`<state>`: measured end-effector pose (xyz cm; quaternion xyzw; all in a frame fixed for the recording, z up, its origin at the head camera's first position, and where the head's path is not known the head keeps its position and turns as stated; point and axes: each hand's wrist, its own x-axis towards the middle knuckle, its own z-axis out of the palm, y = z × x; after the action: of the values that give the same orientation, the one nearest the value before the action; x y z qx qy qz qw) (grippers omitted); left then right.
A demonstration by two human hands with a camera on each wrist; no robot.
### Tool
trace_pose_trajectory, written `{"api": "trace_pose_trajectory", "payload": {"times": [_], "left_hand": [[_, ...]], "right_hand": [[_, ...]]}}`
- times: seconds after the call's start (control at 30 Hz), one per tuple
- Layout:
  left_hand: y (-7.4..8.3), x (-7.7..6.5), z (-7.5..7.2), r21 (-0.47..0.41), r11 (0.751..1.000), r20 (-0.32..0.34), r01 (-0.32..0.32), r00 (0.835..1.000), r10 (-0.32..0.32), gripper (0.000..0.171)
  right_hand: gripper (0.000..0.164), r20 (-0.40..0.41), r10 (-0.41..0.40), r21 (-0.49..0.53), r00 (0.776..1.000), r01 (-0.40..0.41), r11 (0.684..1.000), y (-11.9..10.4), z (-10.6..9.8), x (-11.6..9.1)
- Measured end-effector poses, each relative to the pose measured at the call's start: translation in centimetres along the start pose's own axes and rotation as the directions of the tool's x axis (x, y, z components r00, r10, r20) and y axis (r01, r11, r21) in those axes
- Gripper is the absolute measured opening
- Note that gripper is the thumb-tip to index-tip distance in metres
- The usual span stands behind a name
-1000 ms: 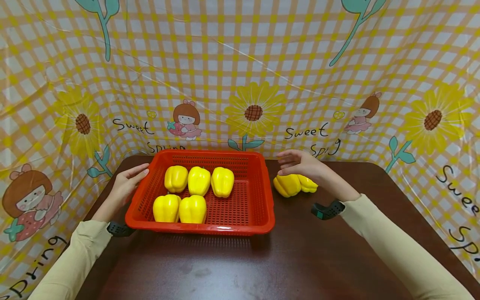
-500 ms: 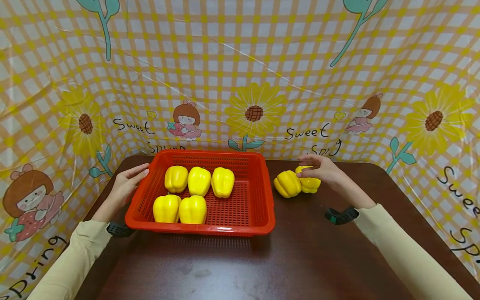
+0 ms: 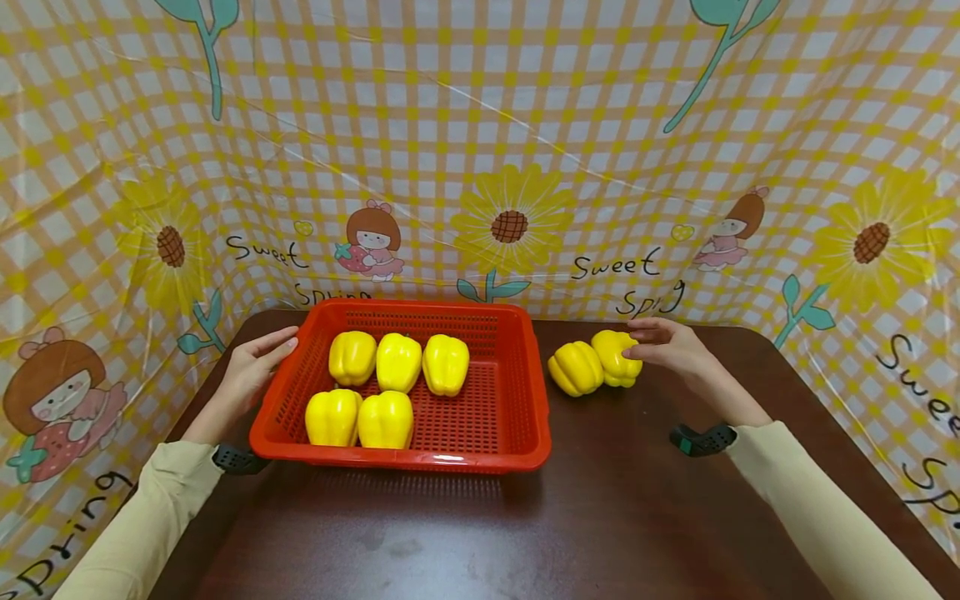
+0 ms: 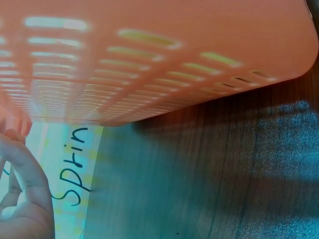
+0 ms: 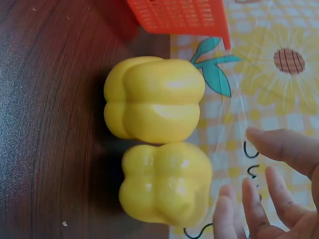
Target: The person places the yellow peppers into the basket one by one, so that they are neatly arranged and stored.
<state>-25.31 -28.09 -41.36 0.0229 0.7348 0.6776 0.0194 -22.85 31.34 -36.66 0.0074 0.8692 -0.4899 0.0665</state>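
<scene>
Several yellow bell peppers (image 3: 387, 419) sit in a red plastic basket (image 3: 498, 457), arranged in two rows. My left hand (image 3: 250, 372) touches the basket's left side with its fingertips at the rim; the left wrist view shows its fingers (image 4: 30, 174) beside the slotted wall. To the right of the basket, a yellow bell pepper (image 3: 576, 368) lies against another yellow bell pepper (image 3: 617, 358). My right hand (image 3: 678, 354) is at the right side of the farther pepper, fingers spread and holding nothing. In the right wrist view its fingers (image 5: 286, 149) stand apart beside the two peppers.
Under everything is a dark brown wooden table (image 3: 600, 508). A checked cloth (image 3: 420, 150) printed with sunflowers and cartoon girls rises behind the table and along both sides. Each wrist wears a black strap (image 3: 703, 439).
My right hand has moved right, from above the two loose peppers to the far one's right side, uncovering both. The left hand and the basket have stayed in place.
</scene>
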Motion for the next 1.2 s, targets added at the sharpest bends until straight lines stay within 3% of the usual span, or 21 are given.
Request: {"api": "trace_pose_trajectory", "payload": {"times": [0.23,0.53,0.8,1.0,1.2], "left_hand": [[0.0,0.0,-0.1,-0.006,1.000,0.008,-0.005,1.000,0.005,0.066],[0.0,0.0,-0.1,-0.001,1.000,0.005,-0.005,1.000,0.005,0.065],[0.0,0.0,0.0,-0.022,1.000,0.012,-0.006,1.000,0.006,0.064],[0.0,0.0,-0.1,-0.035,0.999,0.015,-0.006,1.000,0.006,0.063],[0.0,0.0,-0.1,-0.043,0.999,0.013,-0.001,1.000,0.002,0.064]], "right_hand": [[0.078,-0.016,0.086,0.153,0.996,-0.083,0.985,0.8,-0.6,0.7],[0.079,-0.009,0.130,0.089,0.991,-0.129,0.988,1.7,-0.9,1.8],[0.085,0.049,0.164,0.135,0.985,-0.170,0.976,3.2,-0.8,2.3],[0.089,0.071,0.261,0.135,0.963,-0.268,0.954,3.7,-0.6,3.0],[0.092,0.157,0.336,0.168,0.929,-0.360,0.918,4.5,-0.6,4.0]]}}
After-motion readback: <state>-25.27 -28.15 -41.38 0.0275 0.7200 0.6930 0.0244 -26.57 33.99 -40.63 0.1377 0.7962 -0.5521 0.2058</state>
